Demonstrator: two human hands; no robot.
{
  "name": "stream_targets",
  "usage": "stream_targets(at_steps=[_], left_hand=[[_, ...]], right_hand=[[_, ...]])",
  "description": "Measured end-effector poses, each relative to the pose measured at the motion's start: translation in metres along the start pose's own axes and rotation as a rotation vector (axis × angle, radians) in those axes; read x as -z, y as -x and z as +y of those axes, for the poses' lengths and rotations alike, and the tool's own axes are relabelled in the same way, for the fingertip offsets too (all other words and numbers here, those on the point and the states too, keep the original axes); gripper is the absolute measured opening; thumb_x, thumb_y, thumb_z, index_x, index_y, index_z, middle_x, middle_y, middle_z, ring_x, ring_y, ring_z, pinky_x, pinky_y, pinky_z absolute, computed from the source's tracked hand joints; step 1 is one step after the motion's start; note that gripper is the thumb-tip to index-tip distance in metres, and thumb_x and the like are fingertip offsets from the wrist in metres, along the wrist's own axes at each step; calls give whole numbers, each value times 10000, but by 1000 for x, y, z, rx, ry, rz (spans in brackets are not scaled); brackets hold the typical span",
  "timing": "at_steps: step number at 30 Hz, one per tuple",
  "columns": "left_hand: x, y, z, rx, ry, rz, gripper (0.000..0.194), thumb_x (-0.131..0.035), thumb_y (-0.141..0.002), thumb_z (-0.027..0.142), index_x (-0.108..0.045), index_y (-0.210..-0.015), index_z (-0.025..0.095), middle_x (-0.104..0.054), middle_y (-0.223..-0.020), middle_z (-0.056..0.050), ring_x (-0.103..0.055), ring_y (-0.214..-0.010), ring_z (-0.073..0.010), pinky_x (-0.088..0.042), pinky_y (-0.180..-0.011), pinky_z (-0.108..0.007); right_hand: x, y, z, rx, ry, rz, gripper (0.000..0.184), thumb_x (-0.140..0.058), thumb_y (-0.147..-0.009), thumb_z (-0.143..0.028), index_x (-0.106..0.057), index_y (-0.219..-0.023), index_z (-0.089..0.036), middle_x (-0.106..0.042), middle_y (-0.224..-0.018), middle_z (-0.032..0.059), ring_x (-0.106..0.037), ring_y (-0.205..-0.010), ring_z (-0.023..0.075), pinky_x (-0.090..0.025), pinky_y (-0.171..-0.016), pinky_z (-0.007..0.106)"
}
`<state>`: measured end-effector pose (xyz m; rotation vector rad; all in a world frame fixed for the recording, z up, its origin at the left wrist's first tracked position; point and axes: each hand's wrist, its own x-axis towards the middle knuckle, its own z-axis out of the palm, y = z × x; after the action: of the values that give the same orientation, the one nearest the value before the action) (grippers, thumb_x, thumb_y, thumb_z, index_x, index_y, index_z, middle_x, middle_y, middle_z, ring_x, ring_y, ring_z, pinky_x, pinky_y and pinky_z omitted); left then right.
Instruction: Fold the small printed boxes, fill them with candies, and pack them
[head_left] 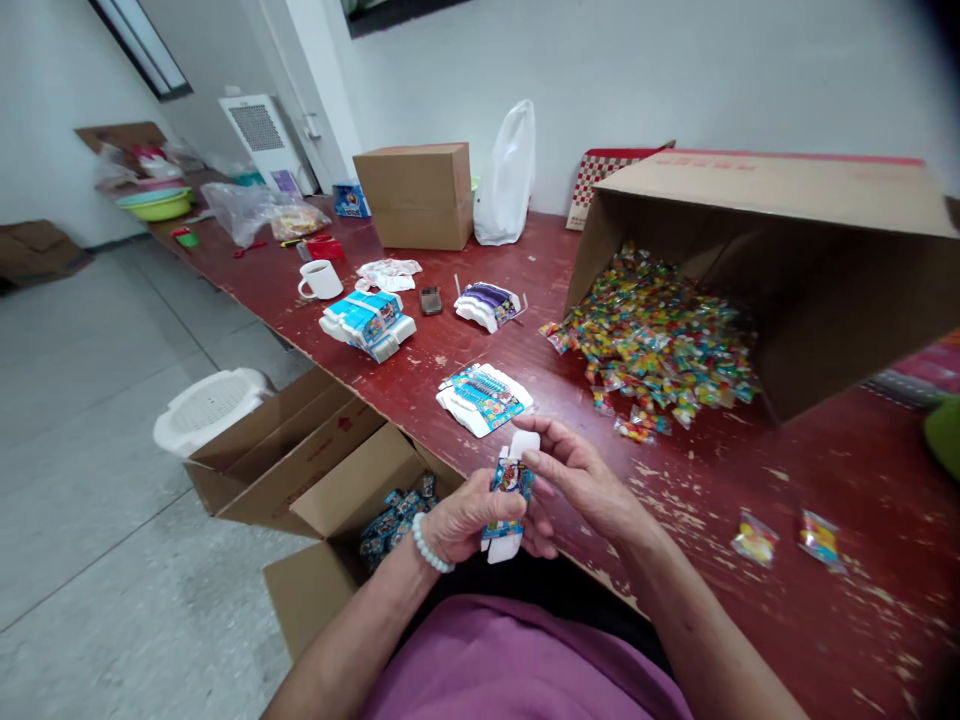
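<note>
My left hand (480, 510), with a pale bead bracelet at its wrist, grips a small blue printed carton (508, 480). White end flaps stick out at the carton's top and bottom. My right hand (585, 470) has its thumb and fingers around the top flap. Just beyond lies a pile of flat blue cartons (484, 398) on the red table (555, 330). A large cardboard box (787, 180) lies on its side to the right, with many small wrapped candies (660, 340) spilling from its mouth. Two candy packets (754, 538) lie near my right forearm.
An open cardboard box (352, 480) at the table's left edge holds small filled cartons (397, 520). Beside it stands a white stool (214, 405). Blue carton stacks (367, 320), a white mug (320, 280), purple cartons (487, 305) and a closed box (416, 200) stand further back.
</note>
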<state>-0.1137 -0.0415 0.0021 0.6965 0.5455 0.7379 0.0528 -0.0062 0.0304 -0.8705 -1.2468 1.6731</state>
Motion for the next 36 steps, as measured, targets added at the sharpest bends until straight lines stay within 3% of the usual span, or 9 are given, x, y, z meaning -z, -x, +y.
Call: stream_targets(at_steps=[3,8,12,16,20,24,27,31,36], left_hand=[[-4,-1,4,-22,-5,92,437,-826,-672,439,-686,-928,114,-721,-753,-97,-717,-623,-233,-582,-622,-328],[-10,-7,-1,-42,-60,201,438,-837,-663,449,-684,-855,86,-700,-715,-93,-690,-542,-215,-562,-527,-305],[-14,-12,-1,-79,-170,300,393,-804,-717,433,-675,-884,102,-691,-741,-67,-663,-593,-165,-537,-578,-273],[-17,-15,2,-244,-465,388,338,-780,-759,358,-690,-983,121,-707,-932,-58,-647,-844,-158,-516,-776,-246],[-22,-13,-5,-327,-435,521,575,-780,-750,328,-541,-1257,198,-703,-1056,-70,-673,-898,-197,-566,-785,-321],[-28,-11,-11,-407,-437,518,809,-763,-769,277,-320,-1445,306,-683,-1107,-56,-685,-885,-182,-573,-798,-326],[-28,-10,-7,-382,-417,481,696,-766,-764,269,-434,-1375,285,-667,-1162,-68,-683,-914,-191,-564,-804,-311],[-25,-11,0,-313,-336,463,520,-791,-736,314,-566,-1193,210,-703,-872,-30,-671,-726,-163,-544,-692,-278],[-20,-14,-2,-309,-345,506,347,-752,-775,382,-643,-1039,185,-702,-823,-22,-639,-707,-145,-504,-664,-244]], right_hand=[[-3,9,-1,-43,-49,-33,468,-775,-756,-453,-633,-1150,-243,-666,-812,14,-582,-548,129,-512,-517,272],[-7,19,8,-185,-262,-130,406,-757,-773,-479,-623,-1063,-228,-491,-525,-82,-506,-385,127,-464,-430,283],[-5,18,15,-154,-252,49,319,-779,-740,-462,-648,-889,-213,-557,-550,-60,-529,-426,128,-473,-454,276],[7,13,18,27,28,243,254,-767,-756,-417,-699,-827,-183,-707,-792,23,-640,-723,174,-514,-700,294],[16,10,23,104,137,301,301,-742,-789,-404,-658,-993,-199,-696,-818,14,-631,-756,176,-500,-722,296],[12,12,27,138,59,356,453,-750,-787,-393,-533,-1160,-256,-658,-762,-33,-618,-699,163,-497,-664,277],[10,14,28,166,92,310,351,-725,-815,-392,-589,-1103,-244,-678,-825,-4,-622,-734,163,-494,-689,279],[17,13,24,112,145,264,273,-706,-817,-454,-678,-922,-204,-697,-841,25,-618,-767,178,-491,-713,293],[28,6,18,39,157,227,316,-807,-691,-455,-690,-787,-178,-683,-747,14,-595,-691,161,-483,-693,293]])
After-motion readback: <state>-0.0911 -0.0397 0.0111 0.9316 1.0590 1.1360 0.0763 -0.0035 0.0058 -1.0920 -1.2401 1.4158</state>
